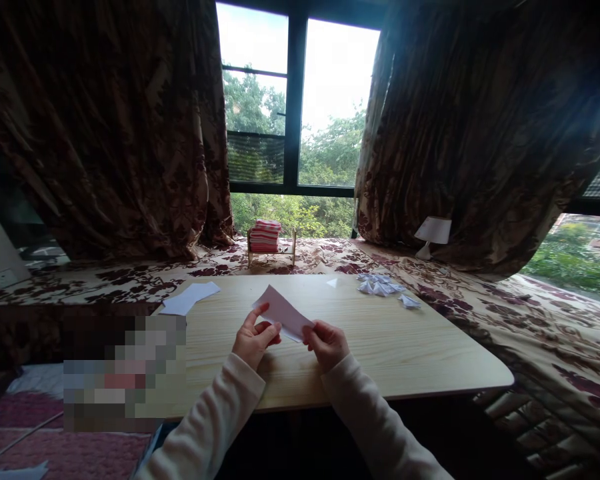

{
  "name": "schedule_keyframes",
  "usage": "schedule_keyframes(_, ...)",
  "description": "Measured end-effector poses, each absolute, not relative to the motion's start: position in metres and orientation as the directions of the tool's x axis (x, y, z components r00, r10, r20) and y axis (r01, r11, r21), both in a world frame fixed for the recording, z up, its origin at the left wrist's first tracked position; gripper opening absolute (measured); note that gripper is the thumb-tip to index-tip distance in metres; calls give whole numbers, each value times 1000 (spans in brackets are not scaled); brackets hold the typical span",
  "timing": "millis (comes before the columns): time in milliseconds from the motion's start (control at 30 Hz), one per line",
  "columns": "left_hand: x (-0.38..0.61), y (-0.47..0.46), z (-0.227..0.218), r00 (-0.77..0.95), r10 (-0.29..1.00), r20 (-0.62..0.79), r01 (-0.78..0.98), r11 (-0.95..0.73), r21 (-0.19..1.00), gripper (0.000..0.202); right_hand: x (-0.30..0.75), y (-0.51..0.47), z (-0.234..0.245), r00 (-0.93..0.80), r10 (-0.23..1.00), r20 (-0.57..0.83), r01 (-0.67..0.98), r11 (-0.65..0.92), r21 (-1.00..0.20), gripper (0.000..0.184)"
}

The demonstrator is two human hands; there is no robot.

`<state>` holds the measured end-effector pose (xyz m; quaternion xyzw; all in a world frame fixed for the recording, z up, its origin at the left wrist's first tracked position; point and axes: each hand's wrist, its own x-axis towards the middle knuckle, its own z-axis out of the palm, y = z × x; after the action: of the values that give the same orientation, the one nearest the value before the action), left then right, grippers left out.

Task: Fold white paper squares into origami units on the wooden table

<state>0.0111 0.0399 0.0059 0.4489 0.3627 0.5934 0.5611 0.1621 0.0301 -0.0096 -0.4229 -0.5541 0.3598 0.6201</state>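
Note:
Between my hands, above the near part of the table, is a white sheet of paper, tilted with one corner pointing up. My left hand grips its left side, thumb along the lower edge and index finger on the left corner. At the lower right corner, my right hand pinches it between thumb and fingers. Farther off on the right lies a pile of folded white paper pieces, with a folded piece beside it. At the table's far left rest flat white sheets.
The pale wooden table has rounded corners. Behind it, a small stand holds red-and-white striped cloths on a flower-patterned ledge. A white lamp stands right of it, by the dark curtains. A small white piece lies near the table's back edge.

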Motion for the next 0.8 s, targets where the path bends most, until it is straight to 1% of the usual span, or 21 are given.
schedule_keyframes(33, 11, 39, 7, 38, 993, 110, -370, -89, 925, 80, 162, 31, -11, 135, 920, 369, 8, 372, -928, 23)
schedule_keyframes(100, 12, 37, 10, 25, 994, 103, -407, -84, 909, 90, 163, 32, -12, 151, 928, 342, -23, 349, -937, 24)
schedule_keyframes(233, 12, 37, 11, -38, 994, 102, -435, -109, 894, 93, 165, 34, -12, 153, 948, 280, -97, 296, -950, 27)
schedule_keyframes(300, 13, 38, 10, -20, 996, 88, -436, -88, 896, 85, 165, 34, -12, 143, 955, 261, -126, 279, -952, 28)
schedule_keyframes(400, 14, 37, 9, 109, 992, 71, -407, -21, 913, 49, 163, 33, -13, 118, 961, 251, -158, 268, -950, 30)
schedule_keyframes(433, 15, 36, 9, 151, 986, 66, -395, -1, 919, 39, 161, 33, -13, 110, 962, 251, -167, 267, -949, 31)
schedule_keyframes(467, 15, 35, 9, 180, 982, 62, -386, 13, 922, 33, 160, 33, -14, 97, 963, 251, -174, 265, -948, 32)
schedule_keyframes(633, 16, 34, 9, 208, 977, 55, -393, 32, 919, 30, 159, 33, -18, -11, 961, 275, -173, 269, -948, 30)
schedule_keyframes(667, 16, 34, 9, 204, 978, 51, -398, 36, 917, 30, 160, 34, -18, -5, 955, 297, -160, 292, -943, 31)
schedule_keyframes(733, 15, 36, 9, 198, 979, 43, -412, 43, 910, 30, 161, 34, -17, 70, 926, 370, -113, 376, -920, 34)
schedule_keyframes(800, 15, 36, 9, 201, 979, 39, -428, 52, 902, 30, 161, 32, -15, 152, 872, 465, -40, 475, -879, 26)
